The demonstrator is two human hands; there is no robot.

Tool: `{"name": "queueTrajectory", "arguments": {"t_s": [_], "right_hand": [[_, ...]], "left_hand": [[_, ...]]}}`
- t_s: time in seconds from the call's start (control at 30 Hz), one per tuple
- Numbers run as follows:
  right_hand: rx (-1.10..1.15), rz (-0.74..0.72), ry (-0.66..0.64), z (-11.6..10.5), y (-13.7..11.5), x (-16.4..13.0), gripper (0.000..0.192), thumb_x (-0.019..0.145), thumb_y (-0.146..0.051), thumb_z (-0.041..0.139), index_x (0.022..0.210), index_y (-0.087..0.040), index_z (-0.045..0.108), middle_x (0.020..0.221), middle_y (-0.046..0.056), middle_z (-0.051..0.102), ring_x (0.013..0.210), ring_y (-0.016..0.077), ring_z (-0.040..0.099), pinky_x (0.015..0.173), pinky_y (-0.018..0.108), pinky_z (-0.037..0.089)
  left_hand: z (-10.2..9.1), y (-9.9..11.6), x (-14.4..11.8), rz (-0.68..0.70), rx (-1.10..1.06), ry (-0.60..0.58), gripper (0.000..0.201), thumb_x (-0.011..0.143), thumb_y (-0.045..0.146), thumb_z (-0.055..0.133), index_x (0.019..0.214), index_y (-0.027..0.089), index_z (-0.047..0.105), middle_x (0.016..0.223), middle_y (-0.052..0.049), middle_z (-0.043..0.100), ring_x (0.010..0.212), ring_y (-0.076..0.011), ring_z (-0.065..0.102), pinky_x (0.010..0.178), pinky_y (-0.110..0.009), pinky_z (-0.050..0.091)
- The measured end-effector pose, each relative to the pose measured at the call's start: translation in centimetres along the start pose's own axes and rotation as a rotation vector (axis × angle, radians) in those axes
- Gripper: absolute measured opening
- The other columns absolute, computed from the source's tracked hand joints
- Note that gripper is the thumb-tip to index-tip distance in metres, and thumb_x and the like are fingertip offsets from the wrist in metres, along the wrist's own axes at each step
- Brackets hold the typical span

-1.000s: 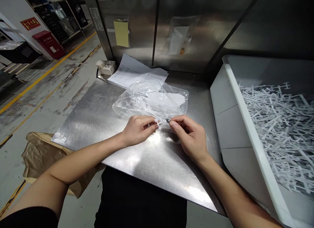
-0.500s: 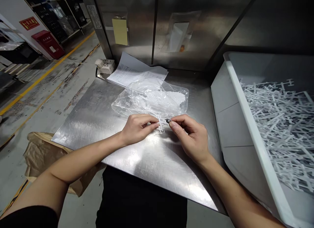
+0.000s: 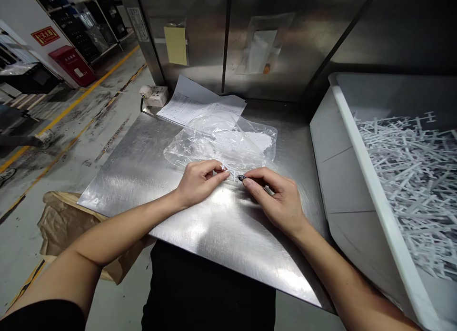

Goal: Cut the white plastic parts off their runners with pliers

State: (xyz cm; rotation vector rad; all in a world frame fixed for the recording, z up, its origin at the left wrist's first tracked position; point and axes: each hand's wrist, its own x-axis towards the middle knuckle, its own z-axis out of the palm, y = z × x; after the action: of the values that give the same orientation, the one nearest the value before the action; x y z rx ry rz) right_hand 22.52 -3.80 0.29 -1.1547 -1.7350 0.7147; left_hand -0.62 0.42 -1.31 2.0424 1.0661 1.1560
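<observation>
Delicately, the fingers of the left hand (image 3: 200, 182) pinch a small white plastic piece (image 3: 233, 172) between thumb and forefinger, its branching end poking out toward the middle. Facing it, the right hand (image 3: 278, 198) has thumb and forefinger closed on a small dark tool (image 3: 242, 178), its tip right at the plastic; whether the two touch is too small to tell. Both hands work just above the metal table (image 3: 214, 231), near its middle. For good control, the left pinch is best held close to the spot being worked, so that the thin arms do not bend or twist away, while the right hand moves in short, light strokes, with the left fingertips out of the tool's line. Resting the wrists might steady both. Just beyond the hands lies a clear plastic bag (image 3: 189, 148) with white bits (image 3: 257, 143) in it, partly over some printed papers (image 3: 193, 102); a power socket (image 3: 156, 97) sits at their left. To the right stands a large tub (image 3: 332, 183) holding a heap of similar white pieces (image 3: 410, 179). Beside the table's left edge is a brown paper bag (image 3: 67, 224).
</observation>
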Motion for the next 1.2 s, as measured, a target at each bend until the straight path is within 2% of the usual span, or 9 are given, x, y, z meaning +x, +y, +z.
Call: {"name": "queueTrajectory", "arguments": {"t_s": [0.2,0.63,0.8,0.97,1.07,1.2], "right_hand": [[-0.043,-0.114,-0.055,-0.01,-0.08,-0.12,0.005,0.105,-0.025,0.072,0.102,-0.024,0.076,0.09,0.001,0.077,0.08,0.0183,0.071,0.075,0.034,0.053],[-0.041,-0.109,-0.084,-0.06,0.22,-0.16,0.006,0.107,-0.025,0.071,0.105,-0.025,0.076,0.091,-0.001,0.077,0.081,0.0165,0.07,0.076,0.032,0.052],[0.022,0.028,-0.095,-0.03,-0.14,-0.09,0.01,0.105,-0.029,0.072,0.098,-0.024,0.077,0.087,0.0,0.078,0.077,0.0173,0.069,0.073,0.032,0.051],[0.133,0.228,-0.098,0.32,-0.11,0.06,0.02,0.101,-0.035,0.071,0.087,-0.021,0.076,0.077,0.001,0.072,0.069,0.017,0.062,0.064,0.031,0.046],[0.17,0.285,-0.092,0.41,-0.09,0.23,0.024,0.099,-0.038,0.072,0.083,-0.02,0.075,0.074,0.001,0.068,0.067,0.0162,0.057,0.061,0.03,0.042],[0.178,0.316,-0.092,0.4,-0.33,0.3,0.028,0.099,-0.04,0.073,0.08,-0.02,0.073,0.071,0.0,0.064,0.065,0.0153,0.053,0.06,0.03,0.04]], "left_hand": [[-0.1,0.29,0.02,0.041,0.001,-0.012,0.016,0.1,0.027,0.08,0.087,0.017,0.077,0.079,-0.001,0.077,0.068,-0.012,0.066,0.065,-0.023,0.048],[-0.09,0.4,-0.06,0.055,-0.007,-0.042,0.019,0.103,0.03,0.077,0.088,0.017,0.077,0.078,-0.001,0.075,0.067,-0.012,0.064,0.064,-0.024,0.047],[-0.07,0.51,-0.11,0.037,-0.018,-0.057,0.018,0.102,0.03,0.077,0.09,0.017,0.078,0.079,-0.001,0.076,0.066,-0.0113,0.062,0.063,-0.023,0.046],[0.2,0.42,0.09,-0.095,-0.01,-0.15,0.015,0.101,0.03,0.076,0.094,0.018,0.081,0.083,-0.002,0.08,0.065,-0.0121,0.064,0.062,-0.024,0.046],[0.21,0.58,0.28,-0.157,-0.002,-0.205,0.014,0.102,0.028,0.073,0.097,0.019,0.083,0.086,-0.002,0.083,0.07,-0.0141,0.07,0.065,-0.025,0.049],[0.2,0.87,0.35,-0.174,-0.007,-0.223,0.016,0.103,0.027,0.072,0.095,0.019,0.083,0.082,-0.001,0.081,0.071,-0.0145,0.07,0.066,-0.025,0.05]]}}
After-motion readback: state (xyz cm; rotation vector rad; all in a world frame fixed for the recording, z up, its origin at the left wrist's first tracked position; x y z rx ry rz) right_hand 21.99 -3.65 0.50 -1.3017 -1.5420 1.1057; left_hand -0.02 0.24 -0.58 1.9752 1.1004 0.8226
